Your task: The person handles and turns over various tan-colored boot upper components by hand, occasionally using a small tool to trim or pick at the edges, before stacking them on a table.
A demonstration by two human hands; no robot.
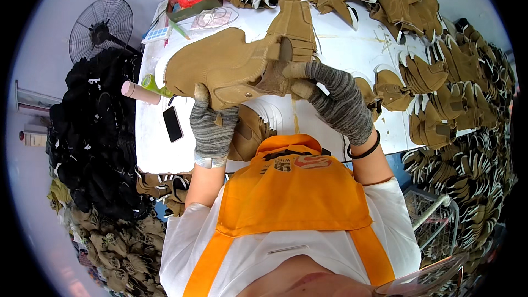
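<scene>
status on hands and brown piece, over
Left gray-gloved hand and right gray-gloved hand gripping brown curved suede-like piece. Piece raised over white table. Black rectangular phone left, not blocking.

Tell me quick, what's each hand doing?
Left hand: holding the brown boot upper.
Right hand: gripping the same upper's right end.

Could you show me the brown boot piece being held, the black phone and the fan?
Brown boot piece (217, 65): head view, on the middle of its broad side.
Black phone (172, 124): head view, on the middle of its dark face.
Fan (100, 34): head view, on the dark hub of its round grille.
</scene>
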